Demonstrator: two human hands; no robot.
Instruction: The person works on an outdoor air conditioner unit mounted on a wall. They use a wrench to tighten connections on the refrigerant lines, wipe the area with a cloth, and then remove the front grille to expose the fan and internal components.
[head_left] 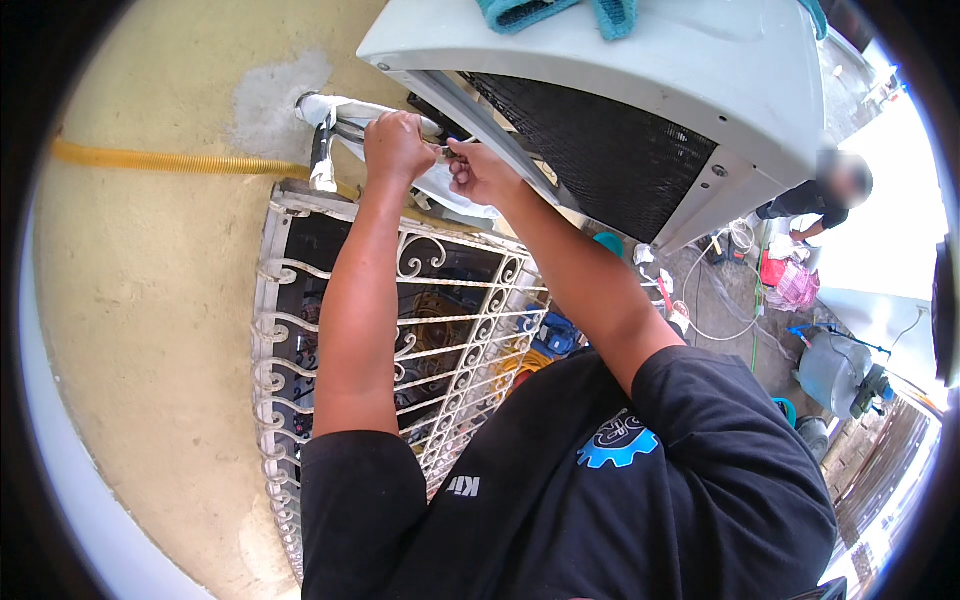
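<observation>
My left hand [397, 148] is closed in a fist beside white-wrapped pipes [350, 108] that come out of the yellow wall. Close to it, my right hand [482, 174] has its fingers curled and pinched together. A small metallic-looking piece lies between the two hands, too small and covered to name. Both hands work in the gap beside the white outdoor air-conditioner unit [640, 50], whose dark mesh grille [590, 145] faces me. A dark-and-white wrapped pipe end [322, 155] hangs below the wall hole.
A white scrolled metal window grille [470, 320] stands under my arms. Along the yellow wall [150, 300] runs a yellow corrugated hose [180, 160]. Teal cloths [530, 12] lie on the unit. At right are another person [815, 200], a pink bag [795, 287] and a clear tank [833, 366].
</observation>
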